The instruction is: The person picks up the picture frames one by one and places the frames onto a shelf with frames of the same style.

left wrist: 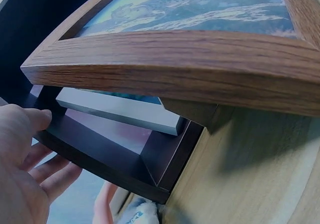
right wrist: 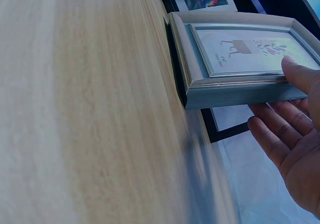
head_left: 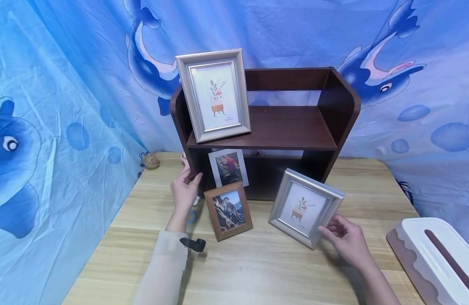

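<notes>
At the lower left side panel of a dark brown two-tier shelf, my left hand pinches the panel's edge between thumb and fingers. My right hand holds the right edge of a silver picture frame, thumb on the front and fingers behind; this frame leans back in front of the shelf. A brown wooden picture frame with a leopard photo stands on the table before the shelf. Behind it, a white picture frame with a parrot leans in the lower tier. Another silver picture frame stands tilted on the upper tier's left.
A white and brown tissue box sits at the table's right edge. By the back left corner lies a ball of twine. A blue ring-shaped thing is beside the left wrist. Blue dolphin-print curtains hang behind the wooden table.
</notes>
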Tool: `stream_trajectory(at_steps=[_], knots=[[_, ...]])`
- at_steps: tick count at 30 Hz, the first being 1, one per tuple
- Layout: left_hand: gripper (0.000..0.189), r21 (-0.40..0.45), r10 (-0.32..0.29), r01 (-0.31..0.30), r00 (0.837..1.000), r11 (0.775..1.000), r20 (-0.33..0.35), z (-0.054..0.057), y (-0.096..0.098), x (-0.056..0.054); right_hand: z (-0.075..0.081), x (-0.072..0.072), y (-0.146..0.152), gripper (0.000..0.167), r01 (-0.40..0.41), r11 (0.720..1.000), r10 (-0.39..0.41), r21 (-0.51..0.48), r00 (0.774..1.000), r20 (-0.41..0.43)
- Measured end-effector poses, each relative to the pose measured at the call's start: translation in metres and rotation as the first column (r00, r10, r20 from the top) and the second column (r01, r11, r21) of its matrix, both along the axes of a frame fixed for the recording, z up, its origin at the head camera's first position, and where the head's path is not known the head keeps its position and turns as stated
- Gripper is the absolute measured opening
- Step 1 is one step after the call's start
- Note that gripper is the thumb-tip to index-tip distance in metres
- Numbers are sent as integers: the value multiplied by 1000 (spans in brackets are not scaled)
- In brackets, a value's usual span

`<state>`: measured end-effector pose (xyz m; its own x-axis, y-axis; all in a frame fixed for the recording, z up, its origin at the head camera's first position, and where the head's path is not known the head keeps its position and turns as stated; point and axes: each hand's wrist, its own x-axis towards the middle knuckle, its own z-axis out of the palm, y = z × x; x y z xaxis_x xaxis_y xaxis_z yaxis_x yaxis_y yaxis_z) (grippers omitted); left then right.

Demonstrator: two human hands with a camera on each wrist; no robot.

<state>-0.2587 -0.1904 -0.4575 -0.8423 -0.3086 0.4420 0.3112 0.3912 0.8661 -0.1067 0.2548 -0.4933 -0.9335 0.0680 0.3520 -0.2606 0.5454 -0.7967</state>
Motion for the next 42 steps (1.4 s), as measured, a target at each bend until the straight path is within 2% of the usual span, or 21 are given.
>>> stream_trajectory(at_steps=[5,10,18,25,29,34,42], knots=[[22,15,15,-15,1000,1000,-1,-2,1,0,-1,2,-2,29,-24,997,26,-79,1000,18],[23,28,32,-32,999,999,-18,-4,2,-1,-2,2,-4,27,-42,989,42,-145,999,-8],[23,1,32,-32,998,999,-58,-7,2,-1,-2,1,-7,29,-59,980,52,-193,998,-38],[22,-20,28,-30,996,999,-90,-7,1,-1,0,3,-9,29,-50,982,40,-180,997,-59],[21,-25,31,-34,995,999,-90,-7,1,-1,9,5,-10,26,-55,982,40,-179,996,-84],[22,-12,33,-34,997,999,-68,-7,1,0,28,8,-10,23,-70,977,53,-202,994,-92],[23,-6,37,-38,997,999,-61,-9,2,-1,54,11,-12,27,-70,975,52,-209,994,-91]])
